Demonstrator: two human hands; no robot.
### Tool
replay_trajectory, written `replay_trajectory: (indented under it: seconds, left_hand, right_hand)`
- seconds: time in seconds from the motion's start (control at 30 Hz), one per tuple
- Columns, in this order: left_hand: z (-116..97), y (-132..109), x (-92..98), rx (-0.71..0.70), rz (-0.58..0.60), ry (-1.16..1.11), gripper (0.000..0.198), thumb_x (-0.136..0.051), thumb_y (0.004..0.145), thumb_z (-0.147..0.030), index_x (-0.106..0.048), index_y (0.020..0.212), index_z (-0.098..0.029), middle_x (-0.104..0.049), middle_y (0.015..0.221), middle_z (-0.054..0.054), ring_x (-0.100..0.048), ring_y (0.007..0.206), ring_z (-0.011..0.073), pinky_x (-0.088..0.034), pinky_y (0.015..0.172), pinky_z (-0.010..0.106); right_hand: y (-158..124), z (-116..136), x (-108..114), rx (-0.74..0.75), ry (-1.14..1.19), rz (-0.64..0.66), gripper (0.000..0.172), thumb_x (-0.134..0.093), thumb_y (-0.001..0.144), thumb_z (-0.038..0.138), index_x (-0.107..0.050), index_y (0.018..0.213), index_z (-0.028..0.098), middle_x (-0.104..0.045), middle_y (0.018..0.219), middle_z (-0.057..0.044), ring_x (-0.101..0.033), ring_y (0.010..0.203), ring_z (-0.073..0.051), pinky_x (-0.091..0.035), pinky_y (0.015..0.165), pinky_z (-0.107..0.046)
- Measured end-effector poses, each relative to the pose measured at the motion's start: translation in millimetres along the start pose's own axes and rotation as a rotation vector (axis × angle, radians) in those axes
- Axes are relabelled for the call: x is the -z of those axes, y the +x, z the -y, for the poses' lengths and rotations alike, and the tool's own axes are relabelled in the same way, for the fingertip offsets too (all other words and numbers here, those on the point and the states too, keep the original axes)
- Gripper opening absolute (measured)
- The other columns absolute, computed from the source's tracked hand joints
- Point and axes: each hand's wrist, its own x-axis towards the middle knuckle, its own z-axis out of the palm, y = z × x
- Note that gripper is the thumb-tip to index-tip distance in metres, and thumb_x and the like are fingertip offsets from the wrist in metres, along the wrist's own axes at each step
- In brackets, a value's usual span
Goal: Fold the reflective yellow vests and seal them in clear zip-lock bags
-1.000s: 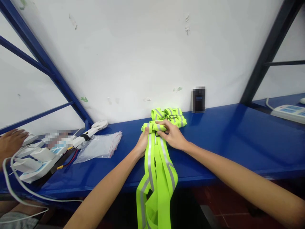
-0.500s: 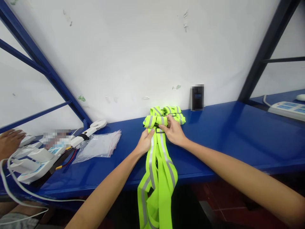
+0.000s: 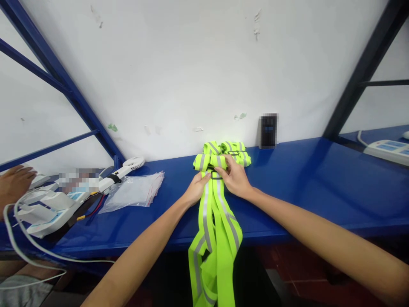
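Note:
A neon yellow-green reflective strap harness (image 3: 220, 221) with grey stripes hangs over the table's front edge, its upper end gathered on the tabletop. My left hand (image 3: 196, 187) grips its left side, thumb on top, near a black buckle (image 3: 217, 175). My right hand (image 3: 237, 177) pinches the strap on the right, just above that buckle. Rolled and folded strap bundles (image 3: 210, 162) lie right past my fingertips. Another folded reflective bundle (image 3: 238, 152) with a dark buckle sits behind my right hand, against the wall.
The blue table (image 3: 303, 183) meets a white wall. To the left are clear plastic bags (image 3: 134, 191), a white handheld fan (image 3: 123, 172) and a power strip (image 3: 54, 213) with plugs and cables. Another person's hand (image 3: 15, 185) is at far left. A dark phone-like object (image 3: 268, 131) leans on the wall.
The view has shifted slightly, so everything appears a little further right. Both hands keep their hold on the strap harness, and my left thumb is a touch closer to the buckle.

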Motion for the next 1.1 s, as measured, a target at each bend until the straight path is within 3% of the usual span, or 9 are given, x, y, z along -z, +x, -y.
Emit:
replay_trajectory:
  seconds: [0.13, 0.33, 0.57, 0.73, 0.87, 0.97, 1.03, 1.1]
  left_hand:
    - [-0.9, -0.9, -0.5, 0.016, 0.017, -0.071, 0.048, -0.077, 0.072, -0.038, -0.067, 0.112, -0.014, -0.073, 0.103, 0.01, -0.07, 0.093, 0.0273, -0.051, 0.089, 0.039]
    - [2.5, 0.6, 1.8, 0.033, -0.083, -0.069, 0.04, -0.078, 0.068, -0.034, -0.07, 0.103, -0.015, -0.075, 0.095, 0.008, -0.07, 0.089, 0.0268, -0.051, 0.086, 0.037]
    - [-2.5, -1.8, -1.2, -0.037, 0.025, 0.128, 0.045, -0.077, 0.073, -0.038, -0.068, 0.11, -0.013, -0.074, 0.101, 0.009, -0.069, 0.089, 0.0266, -0.051, 0.082, 0.035]
    - [-3.1, -2.7, 3.2, 0.002, 0.068, 0.151, 0.047, -0.075, 0.075, -0.039, -0.067, 0.115, -0.014, -0.074, 0.102, 0.01, -0.069, 0.093, 0.0281, -0.051, 0.084, 0.036]
    - [-2.9, -3.4, 3.7, 0.079, 0.022, 0.108, 0.045, -0.078, 0.072, -0.037, -0.07, 0.108, -0.012, -0.075, 0.096, 0.011, -0.069, 0.094, 0.0293, -0.051, 0.083, 0.037]
    - [-2.7, -3.8, 1.7, 0.094, -0.039, 0.026, 0.042, -0.081, 0.068, -0.035, -0.07, 0.102, -0.012, -0.075, 0.093, 0.011, -0.069, 0.092, 0.0294, -0.052, 0.084, 0.039]
    - [-1.9, -3.7, 1.2, 0.081, -0.08, -0.01, 0.043, -0.082, 0.066, -0.032, -0.07, 0.103, -0.013, -0.075, 0.093, 0.01, -0.069, 0.092, 0.0292, -0.052, 0.086, 0.04]
    - [-0.4, -3.2, 2.4, 0.063, -0.129, -0.023, 0.046, -0.083, 0.065, -0.029, -0.069, 0.106, -0.014, -0.075, 0.095, 0.009, -0.069, 0.094, 0.0293, -0.051, 0.089, 0.042]
  right_hand:
    - [-0.5, -0.6, -1.7, 0.004, 0.055, -0.016, 0.034, -0.055, 0.09, 0.036, -0.049, 0.121, 0.023, -0.067, 0.094, -0.005, -0.064, 0.072, -0.021, -0.05, 0.059, -0.031]
    - [-2.5, -0.5, -3.1, -0.002, 0.103, -0.02, 0.033, -0.056, 0.09, 0.038, -0.049, 0.12, 0.024, -0.068, 0.098, -0.007, -0.067, 0.084, -0.025, -0.053, 0.064, -0.034]
    - [-2.5, -1.6, -3.6, 0.001, 0.084, 0.004, 0.033, -0.056, 0.09, 0.037, -0.052, 0.12, 0.024, -0.066, 0.092, -0.006, -0.065, 0.078, -0.024, -0.053, 0.065, -0.036]
    - [6.0, 0.0, 9.2, 0.03, 0.073, 0.115, 0.056, -0.057, 0.089, 0.035, -0.042, 0.142, 0.028, -0.065, 0.096, -0.004, -0.062, 0.073, -0.021, -0.053, 0.082, -0.043]
    - [10.2, -1.9, 15.8, 0.07, 0.074, 0.241, 0.043, -0.056, 0.09, 0.032, -0.053, 0.132, 0.028, -0.066, 0.1, -0.005, -0.061, 0.072, -0.02, -0.054, 0.07, -0.038]
    - [9.3, -2.1, 14.4, 0.117, 0.169, 0.258, 0.034, -0.055, 0.09, 0.027, -0.058, 0.124, 0.026, -0.063, 0.119, -0.007, -0.063, 0.099, -0.024, -0.053, 0.083, -0.04]
    - [8.2, 0.5, 13.4, 0.152, 0.217, 0.255, 0.029, -0.056, 0.09, 0.026, -0.061, 0.119, 0.026, -0.06, 0.127, -0.008, -0.056, 0.119, -0.026, -0.047, 0.096, -0.045]
    - [7.3, 5.0, 13.4, 0.174, 0.24, 0.275, 0.024, -0.06, 0.089, 0.028, -0.064, 0.112, 0.026, -0.056, 0.133, -0.009, -0.051, 0.126, -0.027, -0.042, 0.103, -0.048]
